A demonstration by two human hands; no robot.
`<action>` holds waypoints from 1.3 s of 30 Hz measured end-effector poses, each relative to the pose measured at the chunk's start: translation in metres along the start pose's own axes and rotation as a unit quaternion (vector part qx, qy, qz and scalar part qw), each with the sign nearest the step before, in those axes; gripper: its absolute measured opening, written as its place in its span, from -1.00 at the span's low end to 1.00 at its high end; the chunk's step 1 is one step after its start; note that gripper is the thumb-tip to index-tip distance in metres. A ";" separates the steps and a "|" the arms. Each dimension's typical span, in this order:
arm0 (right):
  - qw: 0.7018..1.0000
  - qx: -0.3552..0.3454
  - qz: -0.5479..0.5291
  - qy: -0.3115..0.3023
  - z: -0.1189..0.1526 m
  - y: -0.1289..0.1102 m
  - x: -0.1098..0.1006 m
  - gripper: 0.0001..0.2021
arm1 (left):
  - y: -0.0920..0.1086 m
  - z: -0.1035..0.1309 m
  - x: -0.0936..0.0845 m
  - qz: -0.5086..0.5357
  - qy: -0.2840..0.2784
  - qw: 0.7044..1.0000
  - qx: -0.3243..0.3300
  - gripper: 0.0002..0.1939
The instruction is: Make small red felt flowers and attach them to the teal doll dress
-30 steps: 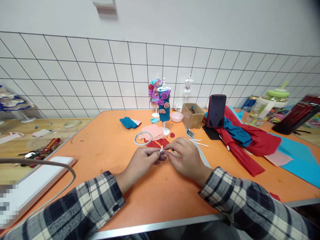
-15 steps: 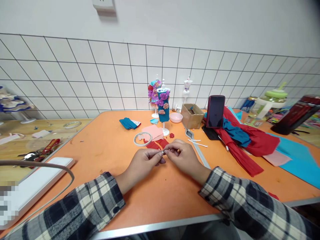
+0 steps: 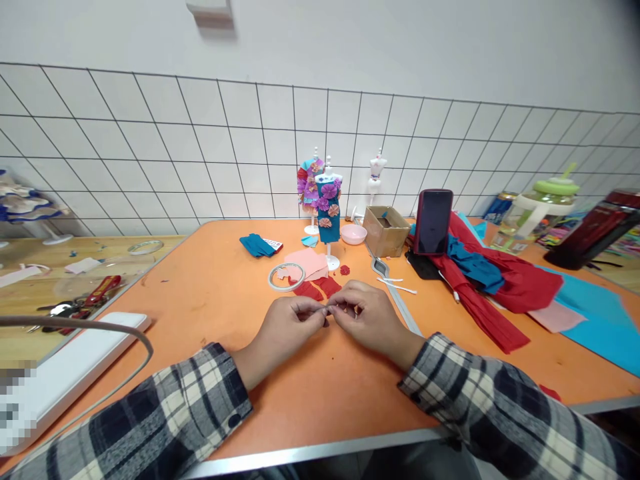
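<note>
Over the orange table, my left hand (image 3: 296, 325) and my right hand (image 3: 369, 313) meet at the fingertips. Both are closed in a pinch on something tiny, too small to name. Just beyond my fingers lie red fabric scraps (image 3: 306, 291), a pink fabric piece (image 3: 306, 261) and a roll of tape (image 3: 287, 277). A small red flower-like piece (image 3: 345, 270) rests right of them. Behind stands a mini dress form in a blue dress (image 3: 329, 223) with purple and peach flowers. Tweezers (image 3: 381, 267) lie near a grey ruler-like strip (image 3: 404, 313) beside my right hand.
A cardboard box (image 3: 385, 233), a pink bowl (image 3: 353, 234) and a propped phone (image 3: 433, 222) stand toward the back. Red fabric (image 3: 520, 287) and blue sheets cover the right side, near a green-lidded bottle (image 3: 537, 213). At left lie a white power strip (image 3: 95, 360) and a cable (image 3: 143, 340).
Both hands stay together with only a slight shift of the fingertips. A small pale spot between them no longer shows. The whole view has moved very slightly.
</note>
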State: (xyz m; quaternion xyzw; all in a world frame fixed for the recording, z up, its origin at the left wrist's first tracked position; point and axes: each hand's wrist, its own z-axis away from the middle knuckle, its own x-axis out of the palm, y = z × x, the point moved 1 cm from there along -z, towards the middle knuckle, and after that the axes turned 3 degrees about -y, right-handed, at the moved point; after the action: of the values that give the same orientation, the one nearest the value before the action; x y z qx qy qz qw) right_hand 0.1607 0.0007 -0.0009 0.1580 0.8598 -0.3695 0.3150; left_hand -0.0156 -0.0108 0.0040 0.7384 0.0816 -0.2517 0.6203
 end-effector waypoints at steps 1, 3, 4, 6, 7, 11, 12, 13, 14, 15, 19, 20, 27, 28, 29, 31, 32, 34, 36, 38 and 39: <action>1.000 -0.007 -0.001 -0.003 0.001 0.000 0.000 -0.87 | 0.001 0.000 -0.001 0.003 0.003 1.000 0.001 -0.78; 1.000 -0.014 0.002 0.000 0.002 -0.001 0.000 -0.85 | 0.001 0.000 -0.002 -0.002 0.008 1.000 0.008 -0.78; 1.000 -0.015 0.006 0.005 0.003 -0.002 0.000 -0.85 | 0.000 0.001 -0.002 -0.010 0.009 1.000 0.014 -0.78; 1.000 -0.012 0.020 0.016 0.004 -0.004 0.001 -0.86 | -0.002 0.001 -0.002 -0.030 0.010 0.999 0.025 -0.78; 0.999 -0.008 0.029 0.020 0.004 -0.005 0.002 -0.88 | -0.003 0.001 -0.001 -0.038 0.009 0.999 0.029 -0.78; 0.998 0.020 0.056 0.022 0.002 -0.008 0.006 -0.93 | -0.006 0.003 0.003 -0.047 0.002 0.998 0.030 -0.77; 0.998 0.028 0.048 0.022 0.001 -0.008 0.006 -0.92 | -0.006 0.003 0.004 -0.046 0.003 0.999 0.030 -0.77; 0.999 0.037 0.033 0.022 0.000 -0.008 0.007 -0.92 | -0.005 0.003 0.005 -0.044 0.005 0.999 0.030 -0.77; 0.999 0.046 0.014 0.022 -0.001 -0.007 0.007 -0.91 | -0.003 0.003 0.005 -0.041 0.007 0.999 0.029 -0.77; 0.998 0.054 -0.006 0.021 -0.002 -0.006 0.007 -0.90 | -0.002 0.003 0.005 -0.037 0.007 0.999 0.026 -0.78; 0.998 0.046 -0.038 0.012 -0.002 -0.002 0.004 -0.90 | 0.002 0.002 0.002 -0.002 0.010 1.000 0.009 -0.78; 0.999 0.031 -0.032 0.008 -0.002 -0.001 0.002 -0.89 | 0.002 0.001 0.001 0.003 0.012 1.000 0.006 -0.77; 1.000 -0.007 0.024 -0.012 0.003 -0.001 0.000 -0.88 | -0.001 0.003 0.000 -0.086 0.021 0.995 0.037 -0.78; 0.999 -0.006 0.038 -0.019 0.003 -0.001 0.001 -0.89 | -0.002 0.003 0.001 -0.100 0.019 0.994 0.041 -0.78; 0.998 -0.006 0.053 -0.027 0.002 -0.002 0.001 -0.90 | -0.003 0.004 0.002 -0.111 0.015 0.993 0.043 -0.78; 0.996 -0.005 0.079 -0.036 0.001 -0.004 0.001 -0.91 | -0.004 0.004 0.003 -0.121 0.008 0.992 0.045 -0.78; 0.996 -0.002 0.085 -0.036 0.001 -0.005 0.001 -0.91 | -0.004 0.004 0.003 -0.121 0.005 0.992 0.046 -0.78; 0.997 0.015 0.071 -0.033 -0.001 -0.006 0.001 -0.91 | -0.003 0.004 0.003 -0.108 0.001 0.993 0.051 -0.77; 0.998 0.042 0.030 -0.028 -0.002 -0.006 0.001 -0.92 | -0.001 0.003 0.003 -0.092 0.000 0.994 0.062 -0.77; 0.997 0.068 -0.024 -0.024 -0.003 -0.004 0.003 -0.92 | 0.002 0.003 0.002 -0.082 -0.001 0.994 0.072 -0.77; 0.995 0.081 -0.051 -0.022 -0.004 -0.002 0.005 -0.92 | 0.003 0.002 0.002 -0.078 -0.001 0.994 0.077 -0.76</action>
State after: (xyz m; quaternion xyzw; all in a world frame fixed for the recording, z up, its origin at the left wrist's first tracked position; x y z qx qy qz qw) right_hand 0.1543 0.0022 -0.0006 0.1307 0.8271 -0.4565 0.3006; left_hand -0.0134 -0.0141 0.0050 0.7750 0.1185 -0.3058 0.5402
